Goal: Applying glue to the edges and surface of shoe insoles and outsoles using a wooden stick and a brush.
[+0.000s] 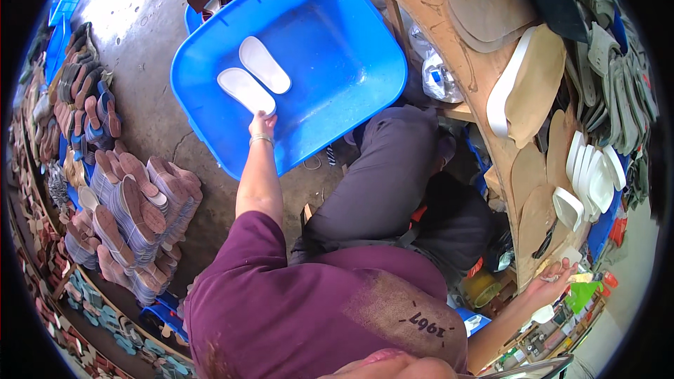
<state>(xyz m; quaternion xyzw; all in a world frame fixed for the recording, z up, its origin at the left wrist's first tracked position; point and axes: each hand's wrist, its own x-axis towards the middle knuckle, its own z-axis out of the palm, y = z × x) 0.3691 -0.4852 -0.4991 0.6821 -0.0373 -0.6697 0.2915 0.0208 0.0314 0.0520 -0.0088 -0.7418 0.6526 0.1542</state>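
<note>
My left hand [262,125] reaches into a large blue plastic tub [337,140] and is closed on the near end of a white shoe sole [242,89]. A second white sole [265,64] lies beside it on the tub's bottom, slightly farther and to the right. Far to the right, past the edge of the wooden bench, my right hand [551,284] is raised with its fingers curled. Something small and pale shows at those fingers, too small to name.
Stacked pinkish-brown soles [130,203] stand on the floor at left. The curved wooden bench [449,49] carries brown sheets [488,3], white shoe parts [590,172] and grey-green pieces [618,91]. A clear plastic bag [439,77] sits beneath it. My bent leg [379,175] is beside the tub.
</note>
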